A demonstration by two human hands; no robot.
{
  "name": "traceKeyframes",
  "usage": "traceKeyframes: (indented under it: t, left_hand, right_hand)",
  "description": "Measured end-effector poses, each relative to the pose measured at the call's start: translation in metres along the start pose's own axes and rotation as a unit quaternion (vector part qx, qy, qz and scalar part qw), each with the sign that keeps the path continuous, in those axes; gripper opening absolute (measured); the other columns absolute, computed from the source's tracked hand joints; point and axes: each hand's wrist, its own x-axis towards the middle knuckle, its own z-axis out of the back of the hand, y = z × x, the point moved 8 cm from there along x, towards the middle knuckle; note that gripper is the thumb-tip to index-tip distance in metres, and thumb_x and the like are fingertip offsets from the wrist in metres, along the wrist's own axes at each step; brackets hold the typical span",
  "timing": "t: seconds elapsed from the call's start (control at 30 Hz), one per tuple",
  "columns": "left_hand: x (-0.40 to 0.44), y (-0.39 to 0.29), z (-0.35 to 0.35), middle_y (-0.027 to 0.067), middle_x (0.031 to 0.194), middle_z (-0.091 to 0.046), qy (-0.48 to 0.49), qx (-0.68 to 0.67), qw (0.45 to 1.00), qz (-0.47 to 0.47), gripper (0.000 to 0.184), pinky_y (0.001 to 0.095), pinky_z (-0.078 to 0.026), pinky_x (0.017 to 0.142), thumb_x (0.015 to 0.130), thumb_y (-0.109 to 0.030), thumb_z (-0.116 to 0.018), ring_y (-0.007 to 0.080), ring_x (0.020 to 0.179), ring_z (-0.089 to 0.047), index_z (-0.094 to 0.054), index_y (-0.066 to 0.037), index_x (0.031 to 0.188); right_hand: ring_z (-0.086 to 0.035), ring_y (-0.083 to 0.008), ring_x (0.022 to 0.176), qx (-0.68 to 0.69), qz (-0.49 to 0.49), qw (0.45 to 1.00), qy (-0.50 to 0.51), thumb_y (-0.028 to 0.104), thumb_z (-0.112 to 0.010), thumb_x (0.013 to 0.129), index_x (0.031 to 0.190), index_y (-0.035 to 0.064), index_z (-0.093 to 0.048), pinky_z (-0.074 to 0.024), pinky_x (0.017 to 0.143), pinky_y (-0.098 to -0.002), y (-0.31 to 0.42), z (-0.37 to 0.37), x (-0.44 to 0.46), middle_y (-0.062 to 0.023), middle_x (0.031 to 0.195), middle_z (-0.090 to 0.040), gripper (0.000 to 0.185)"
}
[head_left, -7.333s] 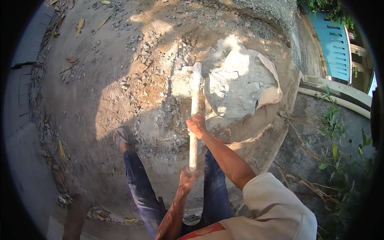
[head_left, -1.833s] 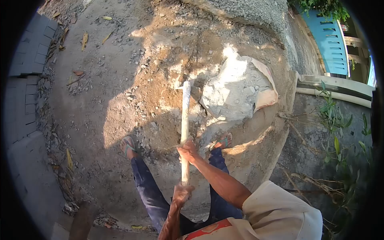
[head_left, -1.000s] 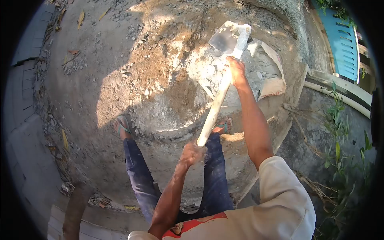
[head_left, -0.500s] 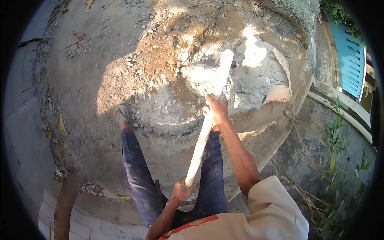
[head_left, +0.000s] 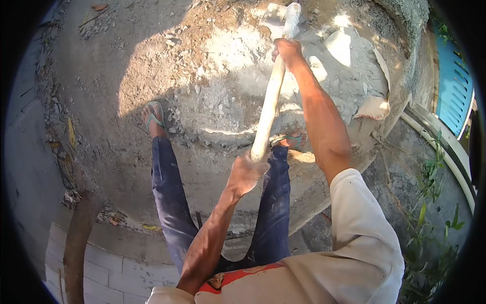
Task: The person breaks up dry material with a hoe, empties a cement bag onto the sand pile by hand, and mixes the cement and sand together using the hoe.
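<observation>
Where sunlight whitens part of the stony ground [head_left: 96,147], glare blurs the near edge of a heap of grey powder [head_left: 336,76] on an open sack [head_left: 373,107]. Left of it slants a hoe [head_left: 269,107]; whether its pale, washed-out blade touches the ground is unclear. The right hand [head_left: 288,52] is clamped high on the handle, the blurred left hand [head_left: 246,174] around its lower end.

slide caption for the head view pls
Right hand near the blade and left hand lower down, a person grips a long-handled hoe near a pale heap.
</observation>
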Motion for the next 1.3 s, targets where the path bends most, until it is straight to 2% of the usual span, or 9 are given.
traceKeyframes:
  t: [0.17,0.33,0.53,0.73,0.87,0.9,1.0,1.2,1.3]
  left_hand:
    - [-0.136,0.086,-0.024,0.0165,0.092,-0.071,-0.032,0.023,0.990,0.133,0.053,0.0378,-0.055,0.080,0.080,-0.026,-0.074,0.0220,0.083,-0.068,-0.064,0.005,0.122]
    - [-0.208,0.091,0.011,0.0234,0.096,-0.073,0.004,0.073,0.973,0.217,0.054,0.0418,-0.055,0.086,0.080,-0.028,-0.073,0.0313,0.095,-0.073,-0.064,0.004,0.122]
    - [-0.297,0.100,0.053,0.0289,0.101,-0.071,0.041,0.221,0.939,0.259,0.047,0.0469,-0.054,0.089,0.080,-0.030,-0.074,0.0441,0.102,-0.069,-0.065,0.000,0.115]
    - [-0.331,0.117,0.068,0.0274,0.094,-0.071,0.020,0.240,0.946,0.216,0.036,0.0498,-0.056,0.082,0.083,-0.026,-0.076,0.0454,0.095,-0.070,-0.065,-0.003,0.109]
    - [-0.231,0.088,0.048,0.0271,0.089,-0.070,-0.046,0.216,0.974,0.050,0.029,0.0509,-0.055,0.075,0.088,-0.024,-0.071,0.0475,0.088,-0.069,-0.064,-0.002,0.105]
    - [-0.195,0.073,0.047,0.0278,0.089,-0.070,-0.055,0.225,0.972,0.034,0.030,0.0509,-0.054,0.074,0.088,-0.024,-0.071,0.0470,0.087,-0.069,-0.064,-0.002,0.106]
    - [-0.103,0.022,0.051,0.0262,0.086,-0.070,-0.078,0.196,0.978,0.013,0.033,0.0479,-0.055,0.072,0.086,-0.024,-0.070,0.0400,0.081,-0.072,-0.063,0.001,0.107]
    - [-0.162,0.113,0.043,0.0105,0.082,-0.067,-0.142,0.119,0.975,0.123,0.043,0.0363,-0.054,0.068,0.076,-0.021,-0.078,0.0160,0.073,-0.063,-0.064,0.007,0.106]
    - [-0.230,0.134,0.036,0.0193,0.085,-0.070,-0.127,0.181,0.953,0.206,0.045,0.0406,-0.055,0.076,0.075,-0.022,-0.076,0.0265,0.081,-0.071,-0.063,0.008,0.106]
  right_hand:
    - [-0.060,-0.0201,0.053,0.085,-0.083,0.990,0.075,0.006,-0.067,0.089,0.089,0.0027,-0.065,-0.0510,0.045,-0.0367,-0.170,0.021,-0.087,-0.0070,0.070,-0.057,0.004]
    - [-0.061,-0.0216,0.055,0.130,-0.098,0.985,0.057,0.006,-0.070,0.087,0.103,0.0005,-0.068,-0.0540,0.050,-0.0376,-0.219,-0.001,-0.186,-0.0074,0.078,-0.063,0.016]
    - [-0.060,-0.0185,0.061,0.210,-0.300,0.927,-0.088,0.004,-0.070,0.089,0.098,0.0051,-0.060,-0.0513,0.052,-0.0353,-0.245,-0.007,-0.328,-0.0052,0.081,-0.056,0.014]
    - [-0.052,-0.0150,0.050,0.254,-0.292,0.915,-0.112,0.008,-0.070,0.090,0.091,0.0080,-0.055,-0.0458,0.043,-0.0333,-0.191,-0.028,-0.379,-0.0026,0.072,-0.051,0.015]
    - [-0.047,-0.0115,0.049,0.238,-0.176,0.953,-0.063,0.010,-0.068,0.094,0.084,0.0091,-0.055,-0.0418,0.043,-0.0295,-0.075,-0.007,-0.270,0.0003,0.068,-0.047,0.016]
    - [-0.046,-0.0107,0.049,0.331,-0.052,0.940,0.058,0.009,-0.066,0.095,0.085,0.0093,-0.058,-0.0407,0.043,-0.0278,-0.048,-0.005,-0.227,0.0007,0.069,-0.049,0.013]
    - [-0.050,-0.0117,0.050,0.255,-0.065,0.964,-0.036,0.011,-0.066,0.095,0.088,0.0051,-0.060,-0.0438,0.044,-0.0279,0.011,-0.012,-0.135,0.0000,0.068,-0.052,0.011]
    - [-0.057,-0.0186,0.048,0.071,-0.156,0.985,-0.011,0.015,-0.071,0.089,0.082,0.0017,-0.062,-0.0538,0.042,-0.0382,-0.130,-0.081,-0.149,-0.0068,0.066,-0.058,0.018]
    - [-0.057,-0.0181,0.050,0.136,-0.192,0.972,0.005,0.013,-0.067,0.091,0.079,0.0016,-0.058,-0.0503,0.043,-0.0386,-0.200,-0.083,-0.225,-0.0060,0.063,-0.054,0.019]
